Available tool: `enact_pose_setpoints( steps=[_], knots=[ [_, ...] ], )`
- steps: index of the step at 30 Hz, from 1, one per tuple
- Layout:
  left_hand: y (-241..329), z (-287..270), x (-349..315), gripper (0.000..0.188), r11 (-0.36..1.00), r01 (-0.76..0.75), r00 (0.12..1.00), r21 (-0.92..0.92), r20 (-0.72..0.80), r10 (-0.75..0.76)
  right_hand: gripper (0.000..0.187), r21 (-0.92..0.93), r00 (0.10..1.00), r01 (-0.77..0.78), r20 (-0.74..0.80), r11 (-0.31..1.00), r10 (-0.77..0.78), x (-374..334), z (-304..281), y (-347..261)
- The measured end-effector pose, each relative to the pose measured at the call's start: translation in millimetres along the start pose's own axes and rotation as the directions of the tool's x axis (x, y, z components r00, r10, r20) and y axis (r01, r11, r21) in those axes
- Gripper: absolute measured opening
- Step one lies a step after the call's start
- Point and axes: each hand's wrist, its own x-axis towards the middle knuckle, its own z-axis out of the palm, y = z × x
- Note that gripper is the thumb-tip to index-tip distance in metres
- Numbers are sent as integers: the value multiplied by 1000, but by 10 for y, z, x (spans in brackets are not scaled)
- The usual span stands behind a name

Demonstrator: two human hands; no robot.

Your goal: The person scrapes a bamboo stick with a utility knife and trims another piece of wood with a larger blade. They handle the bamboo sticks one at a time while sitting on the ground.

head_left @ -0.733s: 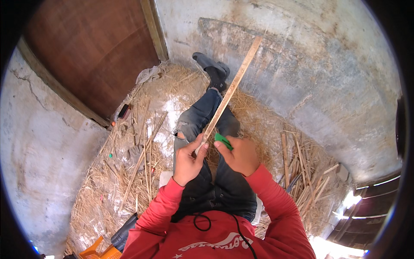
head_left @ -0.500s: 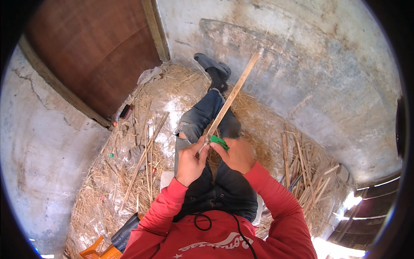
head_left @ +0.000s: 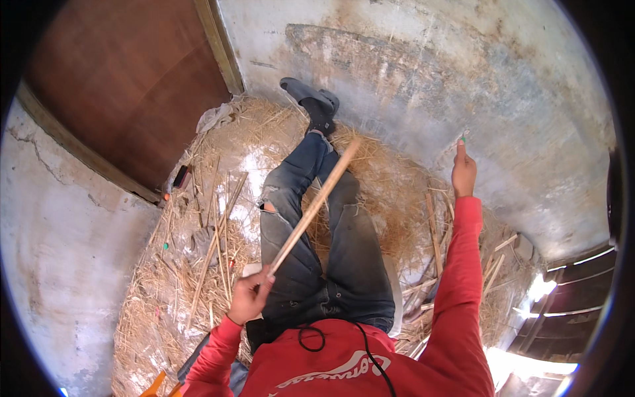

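The right hand point(head_left: 464, 175) has swung away from the wooden strip point(head_left: 313, 208) to the far right, clenched around the mostly hidden green tool point(head_left: 463, 139), before the wall point(head_left: 522, 99). The left hand point(head_left: 249, 298), now nearer, grasps the strip's near end above the legs point(head_left: 357, 251); straw-covered floor point(head_left: 393, 192) opens between strip and right sleeve point(head_left: 462, 251).

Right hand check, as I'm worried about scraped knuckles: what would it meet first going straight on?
The right hand would probably meet the stained wall first, though its distance is unclear.
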Motion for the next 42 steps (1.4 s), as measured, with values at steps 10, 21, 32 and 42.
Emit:
enact_pose_setpoints(
  steps=[10, 21, 32, 42],
  knots=[
    [661, 338, 842, 35, 997, 57, 998, -52, 18, -56, 62, 58, 658, 368, 688, 928, -304, -1899, 289, -1456],
    [537, 585, 913, 38, 999, -40, 999, -13, -31, 40, 61, 8, 637, 525, 660, 851, -399, -2026, 667, -1240],
    [116, 53, -54, 33, 993, 86, 971, -81, 232, -65, 80, -205, 969, -235, 25, 950, 245, 255, 89, 1124],
    [318, 201, 705, 36, 989, 86, 990, -121, 122, -72, 56, 199, 905, 74, 399, 977, -149, -1015, 473, -388]
  ],
)
